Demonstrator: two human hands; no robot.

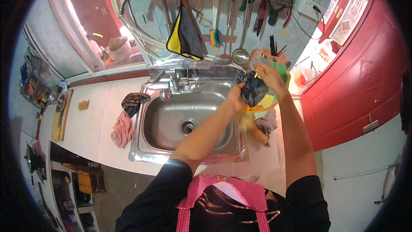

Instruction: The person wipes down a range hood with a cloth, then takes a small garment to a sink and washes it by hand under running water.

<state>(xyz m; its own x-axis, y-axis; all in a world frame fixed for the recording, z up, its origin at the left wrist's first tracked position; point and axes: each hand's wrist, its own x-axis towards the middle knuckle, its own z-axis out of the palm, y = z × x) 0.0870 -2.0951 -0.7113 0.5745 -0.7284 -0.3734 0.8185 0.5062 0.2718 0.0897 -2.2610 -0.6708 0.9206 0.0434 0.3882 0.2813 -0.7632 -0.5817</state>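
Note:
My left hand (236,97) grips the left side of a crumpled black plastic bag (254,91), beyond the right edge of the sink. Above and to the right, my right hand (272,79) has its fingers bent around a small yellow item (258,72) that I cannot make out fully. A greyish crumpled piece (261,62) shows just behind those fingers. Around the bag and partly hidden by it lie green material (282,71) and yellow material (266,101). The stainless steel sink (167,129) lies left of both hands, with a faucet (173,82) at its back.
Left of the sink are a pink cloth (123,130) and a dark crumpled bag (135,103). A brown cloth (258,132) and a greyish-pink cloth (267,123) lie on the right. A black-and-yellow towel (186,32), a ladle (241,56) and other utensils hang behind. A red door (354,87) stands at right.

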